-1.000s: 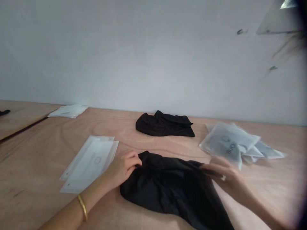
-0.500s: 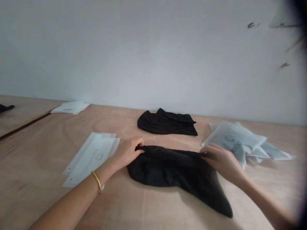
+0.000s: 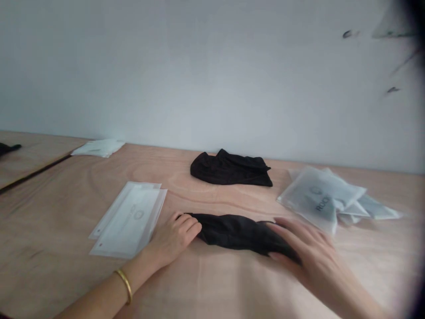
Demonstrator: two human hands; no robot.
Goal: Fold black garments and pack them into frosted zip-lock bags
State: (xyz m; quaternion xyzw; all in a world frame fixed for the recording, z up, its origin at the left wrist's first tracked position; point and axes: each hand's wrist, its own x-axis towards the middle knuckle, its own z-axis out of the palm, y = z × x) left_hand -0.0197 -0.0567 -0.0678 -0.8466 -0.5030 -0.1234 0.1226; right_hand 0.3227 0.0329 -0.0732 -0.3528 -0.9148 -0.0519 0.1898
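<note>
A black cloth piece, soft and folded into a narrow strip, lies on the wooden table in front of me. Its exact kind of garment I cannot make out. My left hand, with a gold bangle at the wrist, has its fingers curled over the strip's left end. Around the right end is my right hand, thumb on the near side and fingers on the far side; it is a little blurred. Farther back, a second black cloth piece lies flat and creased, touched by neither hand.
Left of my hands are overlapping flat white zip bags. Several frosted bags with dark contents are heaped at the right. More white bags lie at the back left, near a gap between table panels. A wall rises behind.
The near cloth was wider, its lower part spread towards me; now it is a narrow strip. My left hand moved nearer and left; my right hand went from pinching the edge to wrapping the end.
</note>
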